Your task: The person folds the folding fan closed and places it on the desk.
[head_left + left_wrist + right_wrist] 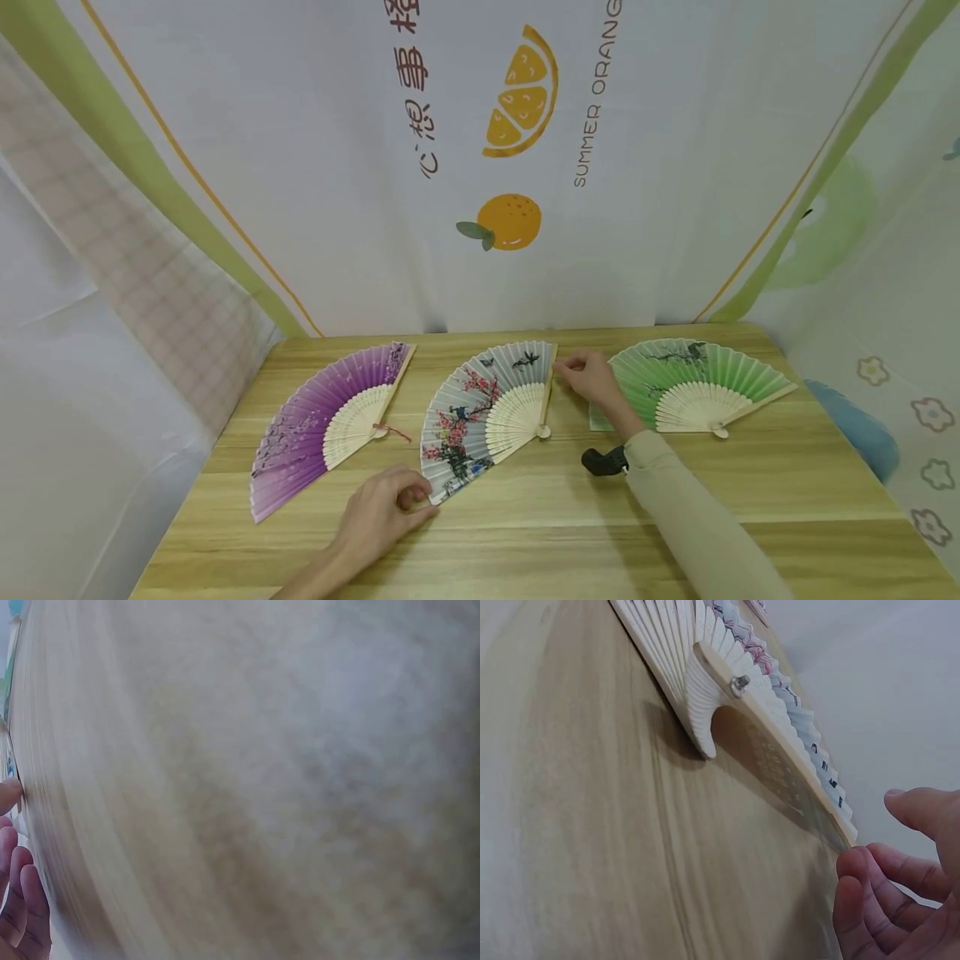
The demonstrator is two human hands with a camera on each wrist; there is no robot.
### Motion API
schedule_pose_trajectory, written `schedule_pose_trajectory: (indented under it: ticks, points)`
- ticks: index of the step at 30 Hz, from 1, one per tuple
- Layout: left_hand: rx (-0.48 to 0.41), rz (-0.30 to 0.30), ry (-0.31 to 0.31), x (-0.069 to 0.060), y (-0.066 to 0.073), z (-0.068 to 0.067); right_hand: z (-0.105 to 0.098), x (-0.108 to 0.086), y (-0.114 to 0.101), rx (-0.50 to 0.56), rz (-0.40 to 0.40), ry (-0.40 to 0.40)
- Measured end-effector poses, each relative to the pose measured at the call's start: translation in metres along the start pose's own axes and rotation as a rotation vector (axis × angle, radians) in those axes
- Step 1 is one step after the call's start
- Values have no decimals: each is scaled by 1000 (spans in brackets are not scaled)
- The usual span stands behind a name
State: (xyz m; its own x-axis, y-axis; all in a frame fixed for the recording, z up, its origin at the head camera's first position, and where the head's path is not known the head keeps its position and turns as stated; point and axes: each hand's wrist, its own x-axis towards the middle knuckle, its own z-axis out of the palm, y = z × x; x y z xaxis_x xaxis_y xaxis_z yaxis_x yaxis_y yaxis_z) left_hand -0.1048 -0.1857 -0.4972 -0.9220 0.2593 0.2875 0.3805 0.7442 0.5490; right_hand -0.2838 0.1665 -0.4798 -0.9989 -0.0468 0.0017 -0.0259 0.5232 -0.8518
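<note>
A pale grey folding fan (468,408), printed with pink blossoms and dark birds, lies spread in the middle of the table. My left hand (385,510) pinches its lower left corner between thumb and forefinger; the left wrist view shows mostly blurred wood, with a few fingers (26,900) at the edge. At the far end of the fan's right guard stick, my right hand (590,377) touches the tip with its fingertips. In the right wrist view the thumb (911,810) stands apart from the stick, and the fan's metal rivet (739,685) shows.
To the left lies an open purple fan (330,412) with a red cord (393,429). An open green fan (697,379) lies at the right, partly behind my right hand. A black device (604,461) sits by the right sleeve. Printed white cloth (360,250) hangs behind the wooden table (525,542).
</note>
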Motion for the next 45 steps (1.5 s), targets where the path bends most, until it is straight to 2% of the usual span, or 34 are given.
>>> schedule_pose_trajectory:
  ticks: [7,23,35,40,45]
  points:
    - [-6,8,-22,2,1,2,4,-2,1,48,27,-8]
    - [21,47,-20,3,3,5,9,-5,-2,125,32,-23]
    - [22,65,7,2,0,6,12,-5,0,160,60,-40]
    - [39,66,8,3,-1,6,12,-4,1,162,40,-61]
    - [58,79,18,5,-1,5,12,-4,1,162,62,-67]
